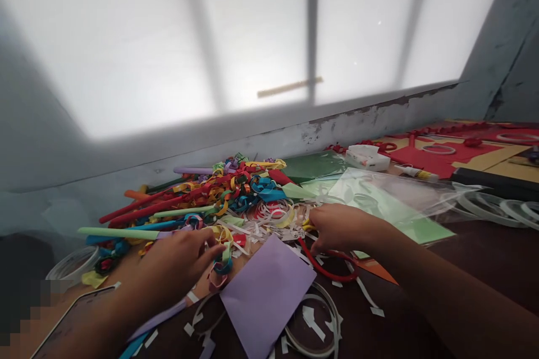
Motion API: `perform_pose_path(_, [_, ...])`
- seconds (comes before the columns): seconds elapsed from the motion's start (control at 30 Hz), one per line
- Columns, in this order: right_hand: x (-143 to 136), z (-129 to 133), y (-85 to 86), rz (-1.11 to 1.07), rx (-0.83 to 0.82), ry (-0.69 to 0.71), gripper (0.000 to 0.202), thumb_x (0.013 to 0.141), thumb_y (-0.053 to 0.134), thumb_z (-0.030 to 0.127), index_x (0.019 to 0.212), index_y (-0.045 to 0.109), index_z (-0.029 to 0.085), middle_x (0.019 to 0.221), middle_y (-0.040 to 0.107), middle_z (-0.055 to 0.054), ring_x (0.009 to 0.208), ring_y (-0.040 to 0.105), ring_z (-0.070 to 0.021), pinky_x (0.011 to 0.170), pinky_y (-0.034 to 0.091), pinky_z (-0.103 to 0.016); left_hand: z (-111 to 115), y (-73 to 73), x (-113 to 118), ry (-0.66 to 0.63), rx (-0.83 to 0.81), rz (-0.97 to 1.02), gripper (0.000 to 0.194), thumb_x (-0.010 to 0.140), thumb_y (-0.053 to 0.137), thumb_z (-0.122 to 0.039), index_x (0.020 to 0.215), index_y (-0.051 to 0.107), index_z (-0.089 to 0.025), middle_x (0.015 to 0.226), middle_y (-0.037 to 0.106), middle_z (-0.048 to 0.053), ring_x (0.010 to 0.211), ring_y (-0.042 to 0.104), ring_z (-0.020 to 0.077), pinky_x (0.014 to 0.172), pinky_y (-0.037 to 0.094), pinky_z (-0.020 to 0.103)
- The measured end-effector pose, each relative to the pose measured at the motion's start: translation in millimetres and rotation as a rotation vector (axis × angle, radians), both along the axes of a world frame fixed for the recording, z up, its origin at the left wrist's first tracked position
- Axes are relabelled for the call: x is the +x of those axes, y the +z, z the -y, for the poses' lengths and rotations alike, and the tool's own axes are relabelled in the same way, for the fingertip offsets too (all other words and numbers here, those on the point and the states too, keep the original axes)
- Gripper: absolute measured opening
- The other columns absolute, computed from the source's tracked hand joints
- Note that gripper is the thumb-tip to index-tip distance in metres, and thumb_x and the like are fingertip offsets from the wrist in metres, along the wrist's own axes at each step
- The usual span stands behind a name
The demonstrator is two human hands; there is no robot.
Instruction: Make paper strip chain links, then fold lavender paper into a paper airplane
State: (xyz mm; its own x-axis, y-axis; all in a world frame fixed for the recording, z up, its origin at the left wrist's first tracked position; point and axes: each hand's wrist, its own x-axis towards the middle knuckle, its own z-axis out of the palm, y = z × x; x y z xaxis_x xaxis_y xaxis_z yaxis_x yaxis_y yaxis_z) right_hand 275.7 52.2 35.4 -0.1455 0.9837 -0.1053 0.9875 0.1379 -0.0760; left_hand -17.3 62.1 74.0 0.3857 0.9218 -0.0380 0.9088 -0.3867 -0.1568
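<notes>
My left hand is at the left centre over the pile, its thumb and fingers curled towards a multicoloured paper chain; whether they grip it is unclear. At the right centre, my right hand has its fingers bent down near something yellow and the red-handled scissors; what lies under the fingers is hidden. Between my hands, lower down, a purple paper square lies partly over a tape roll. Behind them spreads a heap of coloured chains and rolled paper sticks.
Light green sheets under clear plastic lie at the right, near a white box and tape rolls. Red paper is further back. A phone lies at lower left. A bright window is behind.
</notes>
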Motion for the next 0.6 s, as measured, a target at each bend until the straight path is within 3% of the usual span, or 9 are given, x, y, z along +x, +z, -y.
perform_pose_path(0.07, [-2.9, 1.0, 4.7, 0.009, 0.076, -0.018, 0.024, 0.082, 0.072, 0.04, 0.083, 0.073, 0.016, 0.086, 0.074, -0.014, 0.085, 0.071, -0.031, 0.061, 0.045, -0.031, -23.7, 12.5, -5.5, 0.002, 0.078, -0.082, 0.03, 0.1, 0.043, -0.037, 0.092, 0.066, -0.021, 0.088, 0.073, 0.007, 0.082, 0.07, 0.0264, 0.065, 0.045, 0.033])
perform_pose_path(0.13, [-8.3, -3.6, 11.6, 0.015, 0.167, -0.031, 0.027, 0.094, 0.061, 0.039, 0.095, 0.072, 0.015, 0.094, 0.074, -0.014, 0.092, 0.071, -0.0303, 0.071, 0.05, -0.035, -52.0, 17.9, -13.4, -0.025, 0.121, -0.144, 0.02, 0.099, 0.048, -0.027, 0.104, 0.066, -0.017, 0.106, 0.071, 0.01, 0.104, 0.068, 0.0277, 0.082, 0.051, 0.039])
perform_pose_path(0.2, [-16.9, -17.1, 17.6, 0.013, 0.228, -0.005, 0.026, 0.099, 0.058, 0.038, 0.109, 0.068, 0.016, 0.104, 0.072, -0.012, 0.099, 0.069, -0.0267, 0.082, 0.053, -0.04, -79.1, 15.3, -21.9, -0.053, 0.126, -0.206, 0.026, 0.096, 0.06, -0.033, 0.115, 0.064, -0.016, 0.12, 0.067, 0.009, 0.11, 0.064, 0.0244, 0.095, 0.052, 0.047])
perform_pose_path(0.3, [-34.0, -51.9, 20.6, -0.002, 0.243, 0.068, 0.03, 0.098, 0.061, 0.038, 0.121, 0.063, 0.018, 0.123, 0.064, -0.009, 0.105, 0.065, -0.0224, 0.09, 0.056, -0.043, -106.3, 2.3, -30.5, -0.09, 0.09, -0.262, 0.034, 0.095, 0.063, -0.036, 0.124, 0.061, -0.018, 0.128, 0.063, 0.01, 0.11, 0.064, 0.0242, 0.093, 0.055, 0.047])
perform_pose_path(0.43, [-56.9, -99.2, 13.2, -0.03, 0.262, 0.084, 0.032, 0.098, 0.062, 0.035, 0.126, 0.06, 0.019, 0.128, 0.062, -0.01, 0.107, 0.064, -0.0233, 0.09, 0.056, -0.044, -114.9, -10.3, -32.1, -0.114, 0.085, -0.295, 0.034, 0.095, 0.063, -0.035, 0.124, 0.061, -0.019, 0.127, 0.063, 0.01, 0.109, 0.065, 0.0238, 0.091, 0.056, 0.045])
perform_pose_path(0.6, [-73.7, -119.9, -2.9, -0.013, 0.256, 0.05, 0.032, 0.098, 0.062, 0.035, 0.126, 0.06, 0.019, 0.128, 0.062, -0.01, 0.107, 0.064, -0.0234, 0.09, 0.056, -0.044, -113.8, -2.9, -36.9, -0.125, 0.119, -0.283, 0.033, 0.095, 0.063, -0.036, 0.123, 0.061, -0.018, 0.127, 0.063, 0.01, 0.11, 0.064, 0.0244, 0.093, 0.055, 0.047])
